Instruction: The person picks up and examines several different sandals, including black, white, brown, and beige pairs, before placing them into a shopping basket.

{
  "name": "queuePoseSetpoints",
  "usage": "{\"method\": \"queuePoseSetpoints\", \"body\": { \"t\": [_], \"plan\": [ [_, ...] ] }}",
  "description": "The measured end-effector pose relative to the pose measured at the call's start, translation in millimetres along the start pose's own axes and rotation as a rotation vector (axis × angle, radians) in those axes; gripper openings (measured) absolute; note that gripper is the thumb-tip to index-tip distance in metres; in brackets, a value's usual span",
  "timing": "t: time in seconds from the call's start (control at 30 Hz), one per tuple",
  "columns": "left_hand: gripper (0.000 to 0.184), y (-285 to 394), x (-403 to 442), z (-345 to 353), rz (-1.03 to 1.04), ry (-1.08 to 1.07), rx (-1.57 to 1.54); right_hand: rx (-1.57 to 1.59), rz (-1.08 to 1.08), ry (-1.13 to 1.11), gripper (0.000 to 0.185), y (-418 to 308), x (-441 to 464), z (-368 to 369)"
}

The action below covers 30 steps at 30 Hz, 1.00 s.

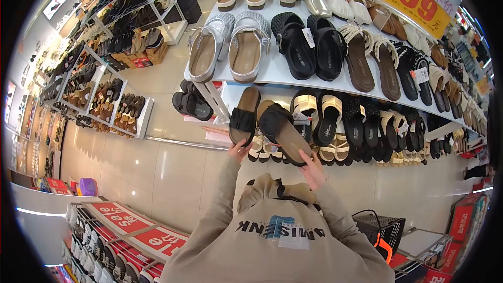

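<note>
My left hand [239, 150] is closed on the near end of a black-strapped slide sandal [244, 121], which points away from me with its brown footbed up. A matching slide sandal [291, 137] is gripped at its heel end by my right hand [313, 170], tilted so its strap end leans left towards the first one. Both sandals are in front of the lower shelf. Just beyond them, cream-strapped sandals [329, 118] and other pairs stand in a row on that shelf. Above it, silver shoes [246, 47] and black buckled sandals [297, 46] sit along the white top shelf [264, 85].
A yellow price sign [417, 4] rises at the upper right. More shoe racks [99, 86] stand to the left across the tiled floor [157, 173]. Behind me are red sale signs [123, 217] over sneakers and a black basket [380, 229] with an orange handle.
</note>
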State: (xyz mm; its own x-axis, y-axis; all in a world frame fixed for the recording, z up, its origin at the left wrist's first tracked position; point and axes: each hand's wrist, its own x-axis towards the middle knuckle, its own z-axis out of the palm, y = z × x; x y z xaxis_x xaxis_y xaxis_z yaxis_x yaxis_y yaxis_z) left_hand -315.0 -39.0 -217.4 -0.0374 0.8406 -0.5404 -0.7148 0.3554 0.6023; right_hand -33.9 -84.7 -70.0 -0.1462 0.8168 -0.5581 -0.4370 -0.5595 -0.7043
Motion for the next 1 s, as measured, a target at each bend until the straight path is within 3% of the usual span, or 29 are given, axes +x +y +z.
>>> {"method": "queuePoseSetpoints", "body": {
  "t": [0.13,0.27,0.43,0.57,0.7,0.77,0.87,0.93,1.0],
  "plan": [
    [0.029,-0.3,-71.2,-30.9,-0.014,-0.012,-0.056,0.175,0.045,-0.025,0.041,17.4,21.5,8.2],
    [0.024,-11.7,-133.6,-85.9,-0.03,0.12,0.027,0.278,0.081,-0.128,0.037,27.9,46.4,31.2],
    [0.031,-8.5,-190.3,-124.4,-0.046,0.14,0.073,0.543,0.173,-0.277,0.041,57.6,107.6,77.6],
    [0.04,-9.1,-210.5,-142.1,-0.046,0.052,0.077,0.435,0.126,-0.171,0.036,74.2,123.7,94.6],
    [0.035,-6.7,-214.8,-135.5,-0.038,-0.062,0.043,0.368,0.196,-0.111,0.042,98.2,144.9,73.3],
    [0.036,4.7,-213.6,-116.3,0.022,-0.124,0.034,0.361,0.19,-0.265,0.04,100.0,147.2,82.2],
    [0.035,8.5,-207.5,-113.4,0.034,-0.23,0.053,0.283,0.373,-0.321,0.04,101.0,153.1,86.4],
    [0.035,27.4,-199.0,-87.4,0.063,-0.274,0.067,0.254,0.371,-0.302,0.038,103.1,146.0,78.7],
    [0.035,43.2,-184.5,-77.5,0.046,-0.354,0.131,-0.141,0.344,-0.467,0.036,91.1,148.6,49.3]
  ]
}}
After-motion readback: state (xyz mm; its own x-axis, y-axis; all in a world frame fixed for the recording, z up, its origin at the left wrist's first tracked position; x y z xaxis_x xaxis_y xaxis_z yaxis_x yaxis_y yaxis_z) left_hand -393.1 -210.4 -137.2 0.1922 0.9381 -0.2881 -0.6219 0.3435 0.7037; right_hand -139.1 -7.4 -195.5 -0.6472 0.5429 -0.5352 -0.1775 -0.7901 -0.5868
